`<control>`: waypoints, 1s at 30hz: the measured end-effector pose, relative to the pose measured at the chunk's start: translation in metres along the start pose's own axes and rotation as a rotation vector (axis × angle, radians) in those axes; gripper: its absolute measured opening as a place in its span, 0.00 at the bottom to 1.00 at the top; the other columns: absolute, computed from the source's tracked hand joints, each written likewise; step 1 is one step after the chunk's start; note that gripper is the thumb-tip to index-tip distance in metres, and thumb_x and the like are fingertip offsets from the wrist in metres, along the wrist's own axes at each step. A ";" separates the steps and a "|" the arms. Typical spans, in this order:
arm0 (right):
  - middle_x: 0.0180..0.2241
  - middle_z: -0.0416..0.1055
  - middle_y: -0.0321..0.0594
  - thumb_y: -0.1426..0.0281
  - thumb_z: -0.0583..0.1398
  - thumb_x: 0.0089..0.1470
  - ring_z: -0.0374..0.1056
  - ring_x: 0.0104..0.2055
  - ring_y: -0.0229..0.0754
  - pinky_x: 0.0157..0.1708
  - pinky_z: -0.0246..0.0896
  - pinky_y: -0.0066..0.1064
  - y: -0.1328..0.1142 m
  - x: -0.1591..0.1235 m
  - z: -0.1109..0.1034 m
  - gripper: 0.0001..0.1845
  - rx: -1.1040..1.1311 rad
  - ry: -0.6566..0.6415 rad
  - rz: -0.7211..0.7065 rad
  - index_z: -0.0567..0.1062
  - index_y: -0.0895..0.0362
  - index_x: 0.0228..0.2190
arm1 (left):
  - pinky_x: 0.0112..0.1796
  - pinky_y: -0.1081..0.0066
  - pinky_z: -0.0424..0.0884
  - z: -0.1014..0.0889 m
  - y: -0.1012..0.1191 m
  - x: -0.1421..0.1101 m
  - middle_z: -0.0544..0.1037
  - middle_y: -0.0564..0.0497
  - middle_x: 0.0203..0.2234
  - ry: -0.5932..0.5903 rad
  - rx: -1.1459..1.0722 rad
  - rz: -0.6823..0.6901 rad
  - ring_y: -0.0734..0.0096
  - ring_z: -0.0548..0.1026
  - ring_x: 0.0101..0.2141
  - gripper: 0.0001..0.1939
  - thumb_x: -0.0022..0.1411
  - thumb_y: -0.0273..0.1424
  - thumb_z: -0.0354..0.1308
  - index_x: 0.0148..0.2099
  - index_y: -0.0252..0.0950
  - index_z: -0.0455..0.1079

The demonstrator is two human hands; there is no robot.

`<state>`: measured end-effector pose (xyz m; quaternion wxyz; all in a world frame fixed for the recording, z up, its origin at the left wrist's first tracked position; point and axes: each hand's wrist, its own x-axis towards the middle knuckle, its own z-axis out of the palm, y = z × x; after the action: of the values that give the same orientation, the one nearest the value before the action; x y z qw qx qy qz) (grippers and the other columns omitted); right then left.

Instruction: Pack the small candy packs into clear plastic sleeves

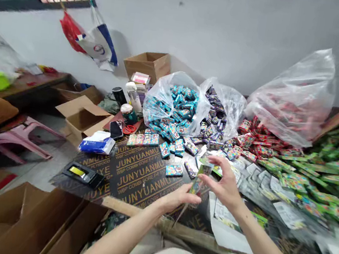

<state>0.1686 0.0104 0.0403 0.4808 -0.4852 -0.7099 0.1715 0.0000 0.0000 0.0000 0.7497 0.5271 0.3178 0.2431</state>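
Over the front edge of the table, my left hand (179,197) grips the lower part of a small green-and-red printed box (196,185). My right hand (224,182) curls round its upper end, thumb and fingers closed on it. A thin strip, too blurred to name, hangs below my left hand. Just beyond my hands lie a blue printed box (174,170) and a purple one (190,170). White printed sheets (226,216) lie under my right forearm.
Clear plastic bags hold blue boxes (184,103), purple boxes (215,108) and red boxes (296,107) along the wall. Green boxes (327,180) are heaped at right. Left stand an open carton (86,119), a tissue pack (97,143), red scissors (129,129) and a black tape-like holder (82,174).
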 end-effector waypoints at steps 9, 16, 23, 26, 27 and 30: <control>0.27 0.65 0.37 0.61 0.64 0.42 0.60 0.32 0.40 0.33 0.56 0.31 0.005 -0.010 -0.010 0.15 -0.025 -0.290 -0.030 0.66 0.57 0.23 | 0.39 0.69 0.60 0.000 -0.007 -0.005 0.72 0.48 0.36 -0.044 -0.251 0.037 0.62 0.67 0.38 0.28 0.39 0.39 0.62 0.45 0.34 0.69; 0.35 0.70 0.39 0.57 0.64 0.40 0.61 0.39 0.45 0.39 0.56 0.34 0.007 -0.009 -0.020 0.24 -0.007 -0.656 0.011 0.72 0.55 0.39 | 0.41 0.72 0.60 0.004 0.013 -0.016 0.74 0.50 0.35 -0.036 -0.244 0.047 0.67 0.68 0.37 0.25 0.40 0.27 0.64 0.45 0.33 0.69; 0.36 0.71 0.39 0.61 0.64 0.42 0.65 0.39 0.44 0.41 0.58 0.35 0.013 -0.014 -0.005 0.18 0.177 -0.236 0.222 0.73 0.54 0.38 | 0.36 0.72 0.64 0.005 0.010 -0.003 0.76 0.49 0.30 0.179 -0.294 0.022 0.71 0.71 0.29 0.16 0.48 0.30 0.59 0.42 0.32 0.70; 0.45 0.68 0.42 0.61 0.65 0.39 0.62 0.48 0.46 0.44 0.58 0.37 0.015 -0.022 0.007 0.28 0.241 0.047 0.378 0.69 0.52 0.45 | 0.31 0.72 0.65 0.001 0.008 0.000 0.75 0.49 0.26 0.221 -0.302 -0.017 0.71 0.71 0.26 0.16 0.49 0.34 0.59 0.41 0.31 0.70; 0.45 0.68 0.42 0.60 0.65 0.40 0.63 0.46 0.46 0.43 0.59 0.36 0.016 -0.024 0.010 0.29 0.313 0.026 0.445 0.68 0.52 0.46 | 0.31 0.73 0.65 0.000 0.008 0.000 0.75 0.50 0.26 0.219 -0.276 -0.005 0.71 0.70 0.26 0.16 0.50 0.36 0.59 0.40 0.31 0.70; 0.32 0.73 0.40 0.59 0.62 0.43 0.68 0.33 0.42 0.32 0.62 0.32 0.017 -0.026 0.015 0.19 0.507 -0.183 0.588 0.73 0.58 0.35 | 0.27 0.76 0.61 -0.005 0.007 0.000 0.71 0.53 0.20 0.257 -0.034 0.077 0.75 0.66 0.23 0.15 0.51 0.40 0.58 0.31 0.30 0.70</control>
<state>0.1666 -0.0002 0.0078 0.4507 -0.5163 -0.5158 0.5141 -0.0038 0.0048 0.0051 0.7018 0.4905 0.3866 0.3426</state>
